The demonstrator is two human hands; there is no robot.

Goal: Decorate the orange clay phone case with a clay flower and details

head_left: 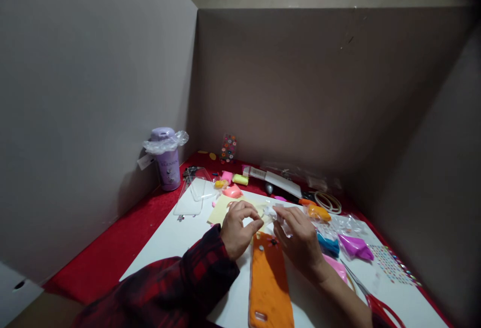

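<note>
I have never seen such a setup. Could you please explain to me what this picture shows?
There is no machine: a person works with two bare hands. The one picture comes from a camera worn on the person's head, looking forward and down. The right hand holds crumpled clear plastic; the left hand is half-curled, but I cannot tell whether it pinches anything. Nearer the camera, an orange phone case lies on a white surface. To the right are a blue packet, a purple packet and red-handled scissors.

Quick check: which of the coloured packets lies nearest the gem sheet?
The purple packet, just left of the gem sheet. The others, like the blue packet beside the right hand, lie farther from it.
</note>
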